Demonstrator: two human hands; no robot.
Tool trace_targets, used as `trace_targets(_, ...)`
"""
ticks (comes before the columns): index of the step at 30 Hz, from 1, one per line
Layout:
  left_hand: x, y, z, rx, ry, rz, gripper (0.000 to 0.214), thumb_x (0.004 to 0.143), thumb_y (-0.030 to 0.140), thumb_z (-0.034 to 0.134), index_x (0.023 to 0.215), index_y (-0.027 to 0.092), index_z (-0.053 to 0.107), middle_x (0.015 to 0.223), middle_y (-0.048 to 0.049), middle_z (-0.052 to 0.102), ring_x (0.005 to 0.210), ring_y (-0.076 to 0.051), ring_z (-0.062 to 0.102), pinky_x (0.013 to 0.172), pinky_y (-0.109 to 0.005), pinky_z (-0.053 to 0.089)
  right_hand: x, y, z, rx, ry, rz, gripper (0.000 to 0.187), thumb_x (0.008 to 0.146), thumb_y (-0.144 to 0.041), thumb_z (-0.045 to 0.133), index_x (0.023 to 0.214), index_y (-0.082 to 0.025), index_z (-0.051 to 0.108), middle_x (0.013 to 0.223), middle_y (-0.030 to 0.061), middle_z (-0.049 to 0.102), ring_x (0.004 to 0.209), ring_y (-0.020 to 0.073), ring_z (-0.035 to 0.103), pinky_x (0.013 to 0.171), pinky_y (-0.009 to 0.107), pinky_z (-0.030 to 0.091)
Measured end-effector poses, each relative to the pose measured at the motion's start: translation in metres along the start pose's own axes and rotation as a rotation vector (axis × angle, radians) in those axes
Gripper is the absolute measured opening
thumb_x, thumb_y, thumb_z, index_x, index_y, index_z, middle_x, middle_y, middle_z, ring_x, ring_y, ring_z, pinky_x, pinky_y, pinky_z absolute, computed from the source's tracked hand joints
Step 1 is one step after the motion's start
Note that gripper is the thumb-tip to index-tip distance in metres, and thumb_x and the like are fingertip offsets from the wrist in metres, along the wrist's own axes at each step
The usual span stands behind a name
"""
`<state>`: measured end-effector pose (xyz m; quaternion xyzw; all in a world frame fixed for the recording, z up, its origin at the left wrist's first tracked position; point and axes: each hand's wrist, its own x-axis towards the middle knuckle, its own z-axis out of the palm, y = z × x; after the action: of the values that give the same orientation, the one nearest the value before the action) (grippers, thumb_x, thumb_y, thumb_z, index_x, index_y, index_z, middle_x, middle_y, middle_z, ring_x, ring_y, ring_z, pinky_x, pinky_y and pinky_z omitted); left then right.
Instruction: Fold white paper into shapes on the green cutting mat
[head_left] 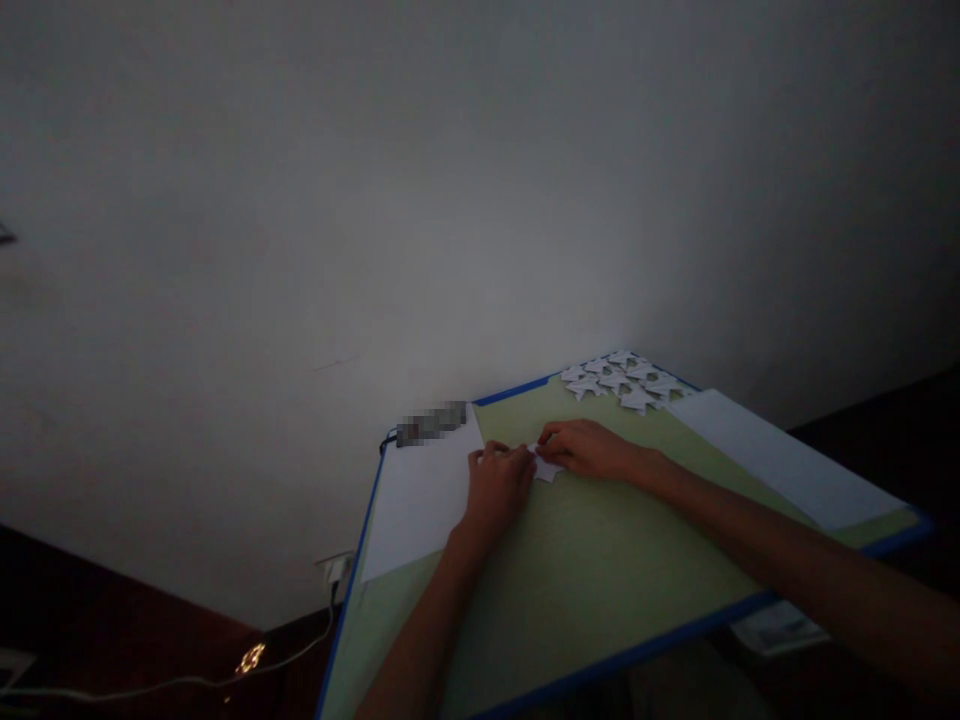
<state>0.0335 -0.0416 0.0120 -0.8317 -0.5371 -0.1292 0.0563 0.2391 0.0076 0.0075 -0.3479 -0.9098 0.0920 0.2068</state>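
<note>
From the head view, the table [585,590] has a green top edged in blue, its far side by the grey wall [300,220] and its near side crossing below the right forearm. Bare green runs from the hands to the near edge, between the two forearms, and another bare stretch lies beyond the hands toward the far edge. On the left, the room is bounded by a white left sheet [416,510], which the left hand [499,485] overlaps, with a pixelated object [431,424] at its far end. On the right, a long right sheet [780,460] lies along the side edge, well apart from the right hand [589,448]; folded shapes [615,383] crowd the far right corner. The paper piece [548,472] is near the middle of the tabletop, between the hands. It is small and white, with a jagged, pointed outline on its near side; the fingers cover much of the rest. The right thumb and fingers pinch its far right part. The left fingertips touch its left side, but whether they grip it or just press down cannot be told.
</note>
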Motion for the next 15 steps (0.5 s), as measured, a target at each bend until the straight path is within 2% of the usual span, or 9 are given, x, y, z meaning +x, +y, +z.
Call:
trace_targets(4,-0.005,0.006,0.003,0.046,0.019,-0.017,0.031,0.104,0.030,0.042,0.127,0.024,0.062,0.115,-0.0066,0.074,0.113,-0.029,0.058,0.096,-0.050,0.040,-0.003,-0.002,0.003,-0.029,0.004,0.004,0.027,0.097,-0.026,0.054,0.109,-0.023,0.077,0.116,0.0078,0.073,0.099,0.0225,0.070,0.082,0.030,0.046)
trace_targets(10,-0.009,0.013,0.004,0.063,0.008,-0.055,0.037,0.102,0.021,0.040,0.137,0.019,0.055,0.116,-0.0105,0.073,0.114,-0.030,0.056,0.094,-0.048,0.041,-0.004,-0.006,0.005,-0.030,0.008,0.045,0.028,0.096,-0.022,0.053,0.111,-0.023,0.076,0.118,0.0080,0.072,0.104,0.0223,0.069,0.086,0.030,0.047)
trace_targets(15,-0.012,0.018,-0.005,0.008,-0.003,-0.117,0.034,0.102,0.026,0.042,0.131,0.023,0.059,0.107,-0.0088,0.074,0.113,-0.028,0.056,0.093,-0.044,0.041,0.002,-0.013,-0.001,-0.044,-0.054,0.126,0.031,0.091,-0.016,0.056,0.114,-0.022,0.076,0.118,0.0104,0.073,0.108,0.0258,0.068,0.089,0.032,0.047)
